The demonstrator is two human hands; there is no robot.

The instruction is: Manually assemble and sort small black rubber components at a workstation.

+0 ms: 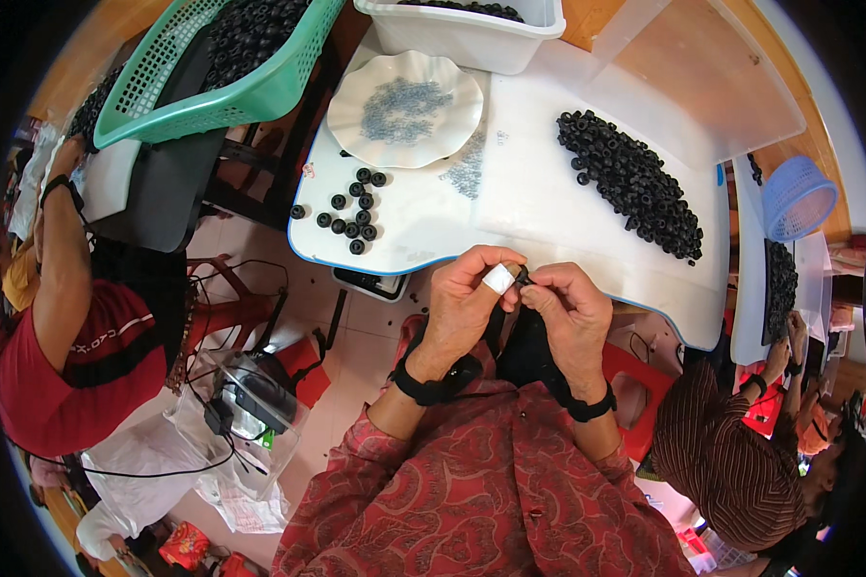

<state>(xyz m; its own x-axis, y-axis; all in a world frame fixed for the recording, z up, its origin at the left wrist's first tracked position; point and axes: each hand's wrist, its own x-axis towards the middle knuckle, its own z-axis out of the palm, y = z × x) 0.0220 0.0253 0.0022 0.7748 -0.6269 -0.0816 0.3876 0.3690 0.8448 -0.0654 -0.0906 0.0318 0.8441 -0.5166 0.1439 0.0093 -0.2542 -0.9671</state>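
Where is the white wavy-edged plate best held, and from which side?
Probably grip the white plate by its wavy rim, left and right, from the wearer's side: the white tub crowds its far edge, and loose clear pieces suggest keeping it level.

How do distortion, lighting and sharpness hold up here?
Head view: strong fisheye, black corners, the wooden strip at right bowed; head view: white table brightly lit, the black pile distinct against it; head view: the dark piece between left hand and right hand too small to make out.
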